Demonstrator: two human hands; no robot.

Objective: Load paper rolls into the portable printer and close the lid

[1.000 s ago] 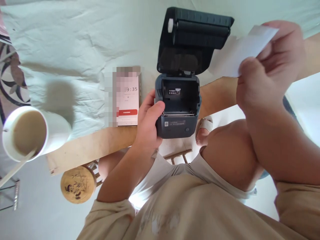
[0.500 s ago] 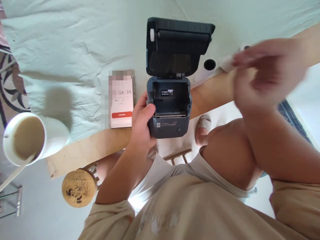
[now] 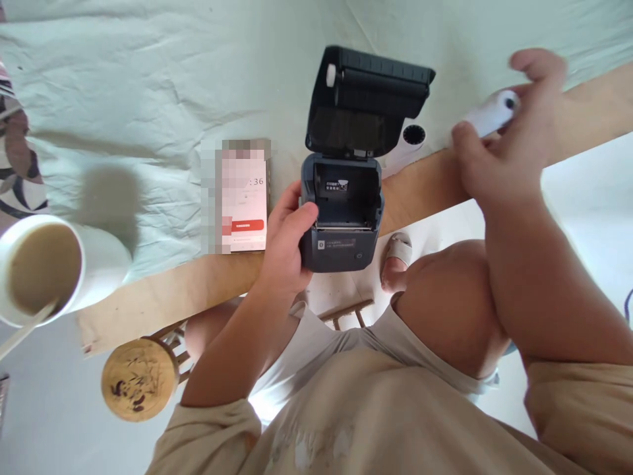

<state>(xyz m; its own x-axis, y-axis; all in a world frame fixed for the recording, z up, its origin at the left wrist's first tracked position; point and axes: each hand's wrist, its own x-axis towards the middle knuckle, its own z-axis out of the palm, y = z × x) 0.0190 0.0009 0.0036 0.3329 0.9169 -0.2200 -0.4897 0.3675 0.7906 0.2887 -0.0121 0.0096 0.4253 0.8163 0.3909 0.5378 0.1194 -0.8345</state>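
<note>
Cup cut off at left, phone screen blurred.
My left hand [image 3: 284,247] grips the open printer [image 3: 341,221] at the table edge; my right hand [image 3: 499,148] pinches a paper roll [image 3: 487,113], well right of it.

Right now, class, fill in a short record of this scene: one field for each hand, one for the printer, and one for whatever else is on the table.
left hand: left hand grips the side of the printer
right hand: right hand holds a paper roll above the table edge
printer: dark, lid open and tilted back, paper bay bare
second roll: white roll lies on the table beside the lid
phone: phone lies flat, left of the printer
cup: cup of brown drink with a stick in it
</note>
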